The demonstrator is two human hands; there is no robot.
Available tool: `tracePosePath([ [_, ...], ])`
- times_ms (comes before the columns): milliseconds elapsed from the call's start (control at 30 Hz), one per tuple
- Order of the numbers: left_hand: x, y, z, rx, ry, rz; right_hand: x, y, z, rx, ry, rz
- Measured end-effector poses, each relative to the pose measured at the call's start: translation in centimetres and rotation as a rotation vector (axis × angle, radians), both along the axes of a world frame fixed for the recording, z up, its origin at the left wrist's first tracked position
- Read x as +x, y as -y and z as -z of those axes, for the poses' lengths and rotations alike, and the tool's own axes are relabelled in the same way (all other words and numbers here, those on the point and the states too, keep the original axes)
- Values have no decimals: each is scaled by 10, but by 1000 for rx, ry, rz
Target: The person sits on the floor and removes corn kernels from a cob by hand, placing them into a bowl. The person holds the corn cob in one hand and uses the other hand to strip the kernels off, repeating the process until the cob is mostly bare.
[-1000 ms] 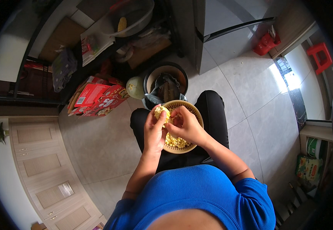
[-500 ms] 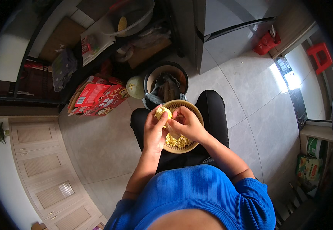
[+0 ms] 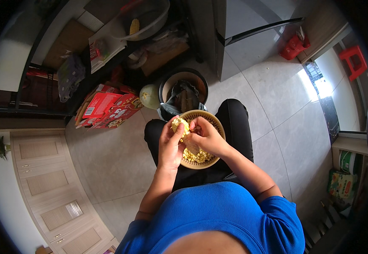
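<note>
A partly stripped corn cob point(image 3: 191, 146) slants over the basket, yellow kernels on its far end and a bare, pale near end. My left hand point(image 3: 170, 142) is closed around the kernel-covered part, with the thumb along its side. Bent fingers of my right hand point(image 3: 208, 135) press against the cob's right side; whether loose kernels are in them is hidden. Beneath both hands a round tan basket point(image 3: 220, 127) rests between my thighs. Loose yellow corn kernels point(image 3: 199, 156) lie in it.
Just beyond the basket stands a bin with a black bag point(image 3: 184, 95), a pale green melon point(image 3: 149, 96) beside it. Red cardboard boxes point(image 3: 107, 108) lean at the left. On the shelf, a clear bowl point(image 3: 152, 26) holds another corn cob point(image 3: 134, 26). A fridge point(image 3: 256, 25) stands far right.
The cob has turned slightly in my left hand, and more of its bare near end shows. My right fingers have shifted a little along its side.
</note>
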State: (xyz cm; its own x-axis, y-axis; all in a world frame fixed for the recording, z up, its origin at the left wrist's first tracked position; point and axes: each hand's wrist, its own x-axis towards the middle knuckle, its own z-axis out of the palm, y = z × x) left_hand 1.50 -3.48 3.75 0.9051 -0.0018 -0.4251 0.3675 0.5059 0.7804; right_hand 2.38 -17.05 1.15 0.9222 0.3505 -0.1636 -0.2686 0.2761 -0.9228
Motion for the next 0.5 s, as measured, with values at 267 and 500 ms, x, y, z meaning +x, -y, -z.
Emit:
tracePosePath([
  [267, 2, -4, -2, -35, -43, 17, 0, 3, -6, -29, -21, -5],
  [500, 2, -8, 1, -117, -50, -6, -1, 5, -4, 46, 5, 75],
])
